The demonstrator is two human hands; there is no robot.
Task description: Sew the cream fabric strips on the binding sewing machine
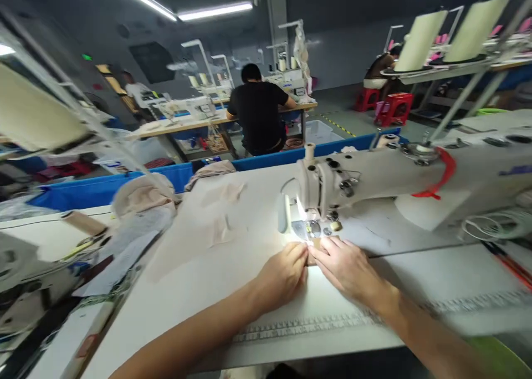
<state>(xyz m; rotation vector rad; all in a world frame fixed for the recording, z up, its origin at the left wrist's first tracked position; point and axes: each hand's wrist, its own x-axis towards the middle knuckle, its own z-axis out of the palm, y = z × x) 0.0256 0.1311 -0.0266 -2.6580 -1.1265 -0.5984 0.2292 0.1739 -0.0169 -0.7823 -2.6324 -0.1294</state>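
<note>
Both my hands meet just in front of the lit needle area of a white sewing machine (366, 174). My left hand (285, 273) is closed, its fingertips pinched on a small piece of pale fabric (310, 246). My right hand (347, 265) lies beside it, fingers together and pressing down near the same fabric. Under the fingertips a small brownish patch (312, 257) shows on the machine bed. Flat pale fabric pieces (224, 229) lie on the white table (187, 290) to the left.
Bundled beige fabric (143, 196) and a thread cone (83, 223) are at the left. A measuring tape (307, 326) runs along the front edge. Red-handled tools (509, 265) lie at the right. Beyond the blue trough (266, 162), a person in black (257, 110) sits.
</note>
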